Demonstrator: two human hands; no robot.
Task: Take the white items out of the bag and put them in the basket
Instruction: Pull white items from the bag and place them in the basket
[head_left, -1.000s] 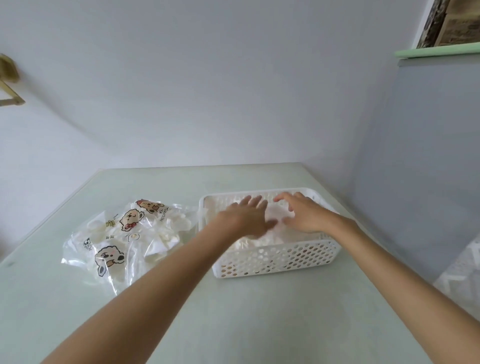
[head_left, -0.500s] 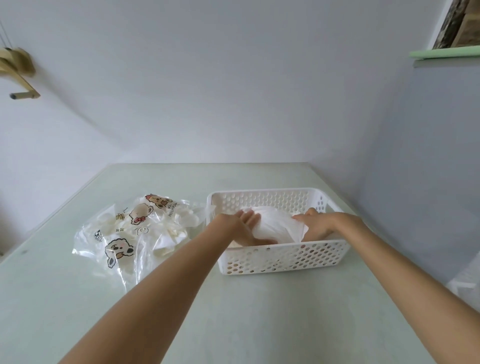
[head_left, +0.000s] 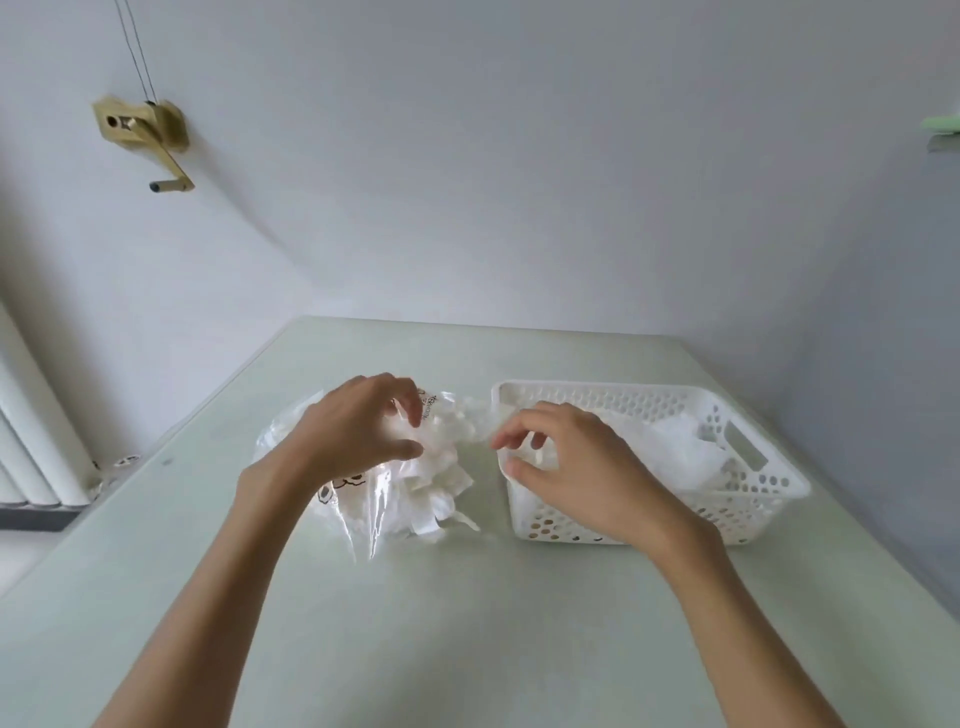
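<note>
A clear plastic bag (head_left: 363, 499) printed with cartoon animals lies on a pale green table (head_left: 467, 623), white items (head_left: 441, 467) spilling from its mouth. The left hand (head_left: 358, 431) curls its fingers onto them. Just right, a white perforated basket (head_left: 748, 467) holds crumpled white pieces (head_left: 680, 447); the right hand (head_left: 566, 462), fingers loosely bent and empty, hovers at its near-left corner.

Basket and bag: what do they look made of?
The basket looks like rigid white moulded plastic: round perforations, cut-out handle. The bag looks like thin clear plastic film: glossy creases, cartoon print, white items showing through.
</note>
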